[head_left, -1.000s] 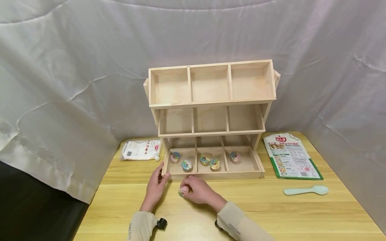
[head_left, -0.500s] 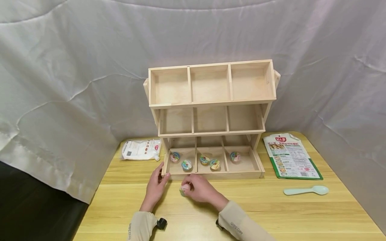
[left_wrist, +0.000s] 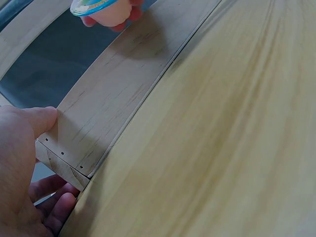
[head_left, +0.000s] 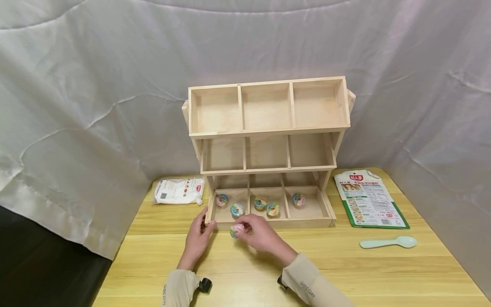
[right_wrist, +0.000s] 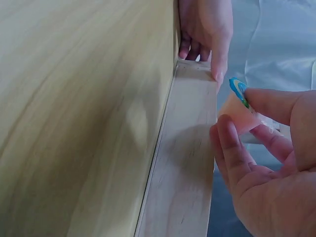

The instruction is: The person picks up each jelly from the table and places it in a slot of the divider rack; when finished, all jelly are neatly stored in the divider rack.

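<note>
A pale wooden three-tier rack (head_left: pixel 291 223) stands on the table in the head view. My left hand (head_left: pixel 197 242) holds its bottom left corner, the thumb on the front board and the fingers round the end. My right hand (head_left: pixel 266 236) pinches a small jelly cup (head_left: pixel 236 230) with a printed lid, raised just before the bottom tier's front board. In the right wrist view the cup (right_wrist: pixel 239 114) is pinkish with a blue rim, tilted between thumb and fingers. Two jelly cups (head_left: pixel 237 210) lie in the bottom left compartment, two (head_left: pixel 272 209) in the middle, one (head_left: pixel 298 199) at right.
Left of the rack lies a white spouted pouch (head_left: pixel 179 191). To its right are a green-edged flat packet (head_left: pixel 370 200) and a pale green spoon (head_left: pixel 388 242). Grey fabric (head_left: pixel 268 42) hangs behind. The rack's upper two tiers have three compartments each.
My right hand has lifted the jelly cup from the table and moved it up and slightly right, towards the bottom tier. The left hand has stayed at the rack's corner.
</note>
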Demonstrator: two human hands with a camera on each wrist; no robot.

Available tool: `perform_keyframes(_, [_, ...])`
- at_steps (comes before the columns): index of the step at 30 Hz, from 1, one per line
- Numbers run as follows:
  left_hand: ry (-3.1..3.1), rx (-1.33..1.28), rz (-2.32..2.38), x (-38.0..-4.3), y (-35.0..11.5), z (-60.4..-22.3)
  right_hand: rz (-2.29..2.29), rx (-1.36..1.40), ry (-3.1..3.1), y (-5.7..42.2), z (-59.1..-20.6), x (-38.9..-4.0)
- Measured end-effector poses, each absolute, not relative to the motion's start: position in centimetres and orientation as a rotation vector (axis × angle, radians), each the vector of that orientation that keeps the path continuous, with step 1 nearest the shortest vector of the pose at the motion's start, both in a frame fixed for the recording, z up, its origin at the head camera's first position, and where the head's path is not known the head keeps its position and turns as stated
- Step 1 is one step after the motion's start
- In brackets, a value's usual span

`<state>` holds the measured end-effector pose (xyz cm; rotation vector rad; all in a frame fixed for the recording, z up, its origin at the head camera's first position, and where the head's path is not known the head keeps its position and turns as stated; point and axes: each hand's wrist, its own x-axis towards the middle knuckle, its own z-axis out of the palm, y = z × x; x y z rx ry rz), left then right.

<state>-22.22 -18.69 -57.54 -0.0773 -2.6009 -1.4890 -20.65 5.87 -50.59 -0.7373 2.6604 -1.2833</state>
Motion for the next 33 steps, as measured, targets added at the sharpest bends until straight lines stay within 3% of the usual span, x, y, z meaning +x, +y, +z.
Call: perform_keyframes(33, [-2.606,-0.066,-1.544,-22.2,-18.7,-57.4,-1.454,-0.623,2.709,7.2,-50.7,-21.1])
